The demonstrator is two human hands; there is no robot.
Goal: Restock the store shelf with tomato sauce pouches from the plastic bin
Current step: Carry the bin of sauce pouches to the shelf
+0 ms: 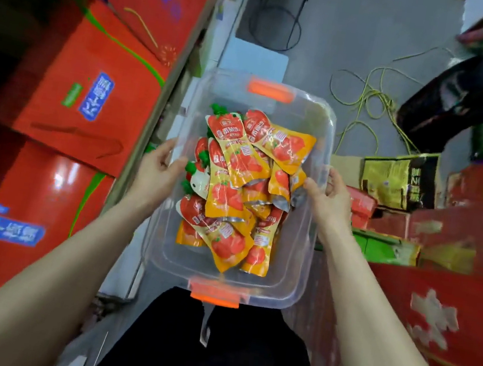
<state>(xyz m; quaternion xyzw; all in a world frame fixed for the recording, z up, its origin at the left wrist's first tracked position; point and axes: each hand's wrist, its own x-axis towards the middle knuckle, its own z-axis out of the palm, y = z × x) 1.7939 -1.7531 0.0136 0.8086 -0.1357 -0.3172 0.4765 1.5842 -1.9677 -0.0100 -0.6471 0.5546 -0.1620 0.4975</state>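
Observation:
A clear plastic bin [321, 125] with orange latches at its near and far ends is held up in front of me over the aisle floor. Inside lies a loose pile of several tomato sauce pouches [233, 188], yellow and red with green caps. My left hand [158, 167] grips the bin's left rim, thumb over the edge. My right hand [327, 195] grips the right rim the same way. The shelf edge [166, 93] runs along the left of the bin.
Big red gift cartons [91, 88] fill the shelf on the left. More red cartons [445, 276] and a black-gold bag [397, 178] crowd the right. Yellow-green cord [368, 98] and a wire stand [276, 28] lie on the grey floor ahead.

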